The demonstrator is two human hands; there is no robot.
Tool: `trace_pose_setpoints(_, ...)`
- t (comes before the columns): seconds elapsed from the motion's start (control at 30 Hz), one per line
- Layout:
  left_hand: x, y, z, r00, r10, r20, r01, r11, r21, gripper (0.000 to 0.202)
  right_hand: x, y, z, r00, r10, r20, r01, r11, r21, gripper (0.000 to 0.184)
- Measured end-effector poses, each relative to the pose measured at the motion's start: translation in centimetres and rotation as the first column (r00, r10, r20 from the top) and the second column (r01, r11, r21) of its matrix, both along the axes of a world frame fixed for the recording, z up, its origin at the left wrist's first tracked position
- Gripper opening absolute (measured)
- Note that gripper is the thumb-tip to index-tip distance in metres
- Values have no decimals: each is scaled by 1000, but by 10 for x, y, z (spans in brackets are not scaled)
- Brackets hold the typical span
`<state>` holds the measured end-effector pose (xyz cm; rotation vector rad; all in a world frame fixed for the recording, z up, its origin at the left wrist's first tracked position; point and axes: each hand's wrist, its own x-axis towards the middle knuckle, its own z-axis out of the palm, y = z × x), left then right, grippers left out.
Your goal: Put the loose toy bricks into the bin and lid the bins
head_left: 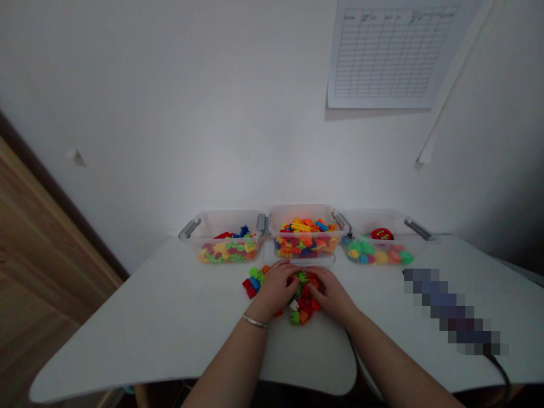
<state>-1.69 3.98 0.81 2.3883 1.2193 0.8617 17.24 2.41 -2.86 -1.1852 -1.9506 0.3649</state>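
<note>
Head view: your left hand (276, 289), silver bangle (255, 321) at the wrist, and your right hand (331, 294) lie curved over a heap of multicoloured plastic building bricks (304, 300), fingertips almost meeting; any pinch is hidden, cannot tell. Heap sits on the white surface (127, 334), just before three clear plastic bins with grey handles (306, 212), all holding bricks.

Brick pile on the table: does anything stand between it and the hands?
Nothing visible does. The left hand and right hand rest directly on the pile of plastic building bricks. A smaller cluster of bricks lies beyond and to the left of the left hand, not between them.
</note>
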Motion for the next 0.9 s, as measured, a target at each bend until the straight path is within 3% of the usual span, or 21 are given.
trace_pose_setpoints(0.47,0,0,0,1000,7,4,-7,1000,18,32,2,1,3,987,-70,-143,56,994,-97,30)
trace_pose_setpoints(0.9,0,0,2,1000,-6,-4,6,1000,3,33,3,3,-1,975,-137,-175,126,990,-67,22)
